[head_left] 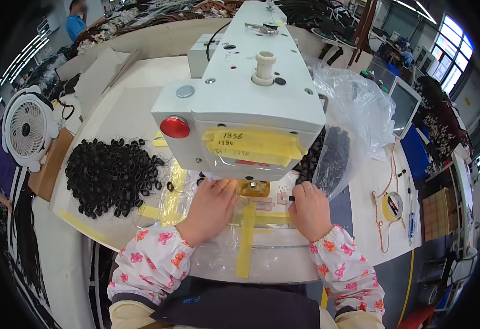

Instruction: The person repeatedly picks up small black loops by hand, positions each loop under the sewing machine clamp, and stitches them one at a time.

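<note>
Under the head of the white machine (240,104) is a small amber plate (253,188). My left hand (209,208) lies just left of this plate, its fingers bent together near the machine; what they hold, if anything, is hidden. To the right of the plate, my right hand (309,211) has a small black piece (291,198) pinched at its thumb and fingers. A strip of yellow tape (246,241) runs from the plate toward the front edge. A large pile of black loops (111,175) lies on the table to the left.
A white fan (28,129) stands at the far left. Right of the machine is a clear plastic bag (355,104) beside more black pieces. A tape roll (392,205) and a blue pen (411,225) lie on the right side. Another person (76,24) is at the back left.
</note>
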Demonstrator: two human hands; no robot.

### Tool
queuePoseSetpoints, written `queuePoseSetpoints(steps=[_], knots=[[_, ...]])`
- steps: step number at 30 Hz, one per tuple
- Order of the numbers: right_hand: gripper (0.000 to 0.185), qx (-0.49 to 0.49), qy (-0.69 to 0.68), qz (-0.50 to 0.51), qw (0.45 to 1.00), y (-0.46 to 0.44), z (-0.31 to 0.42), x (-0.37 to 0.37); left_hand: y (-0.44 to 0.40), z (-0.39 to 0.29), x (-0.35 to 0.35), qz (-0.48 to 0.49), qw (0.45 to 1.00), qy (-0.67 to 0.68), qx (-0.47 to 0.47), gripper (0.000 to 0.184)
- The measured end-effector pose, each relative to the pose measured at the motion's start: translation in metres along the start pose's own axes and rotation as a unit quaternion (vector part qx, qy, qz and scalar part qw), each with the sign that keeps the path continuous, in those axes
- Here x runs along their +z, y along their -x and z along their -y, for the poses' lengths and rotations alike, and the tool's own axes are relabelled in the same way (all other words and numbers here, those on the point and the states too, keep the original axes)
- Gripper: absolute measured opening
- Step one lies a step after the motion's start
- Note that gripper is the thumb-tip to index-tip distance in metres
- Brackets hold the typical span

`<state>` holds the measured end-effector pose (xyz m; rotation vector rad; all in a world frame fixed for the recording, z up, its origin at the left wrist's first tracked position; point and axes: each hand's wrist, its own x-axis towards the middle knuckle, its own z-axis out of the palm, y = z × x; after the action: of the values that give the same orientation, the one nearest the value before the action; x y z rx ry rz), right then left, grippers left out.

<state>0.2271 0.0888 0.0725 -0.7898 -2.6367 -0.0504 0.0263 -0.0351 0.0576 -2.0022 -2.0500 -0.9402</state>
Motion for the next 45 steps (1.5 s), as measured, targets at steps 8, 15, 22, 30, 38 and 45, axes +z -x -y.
queuePoseSetpoints(steps=[8, 15, 22, 30, 38, 45], knots=[[0.019, 0.088, -0.447, 0.06, 0.888, -0.024, 0.023, 0.02, -0.02, -0.004, 0.022, 0.072, 0.991, 0.024, -0.111, 0.018], [0.023, 0.24, -0.712, 0.145, 0.643, -0.019, 0.019, 0.031, -0.015, 0.021, 0.033, 0.03, 0.998, -0.055, 0.012, 0.014], [0.017, 0.26, -0.724, 0.147, 0.621, -0.021, 0.016, 0.029, -0.011, 0.001, 0.023, 0.01, 0.987, 0.154, -0.031, 0.018], [0.018, 0.252, -0.726, 0.152, 0.622, -0.02, 0.017, 0.028, -0.011, 0.007, 0.01, 0.08, 0.986, 0.14, -0.037, 0.022], [0.014, 0.244, -0.663, 0.142, 0.694, -0.02, 0.028, 0.03, -0.011, 0.007, 0.006, 0.07, 0.97, 0.233, -0.024, 0.029], [0.015, 0.241, -0.711, 0.154, 0.642, -0.017, 0.024, 0.033, -0.017, -0.001, 0.001, 0.159, 0.944, 0.279, -0.074, 0.023]])
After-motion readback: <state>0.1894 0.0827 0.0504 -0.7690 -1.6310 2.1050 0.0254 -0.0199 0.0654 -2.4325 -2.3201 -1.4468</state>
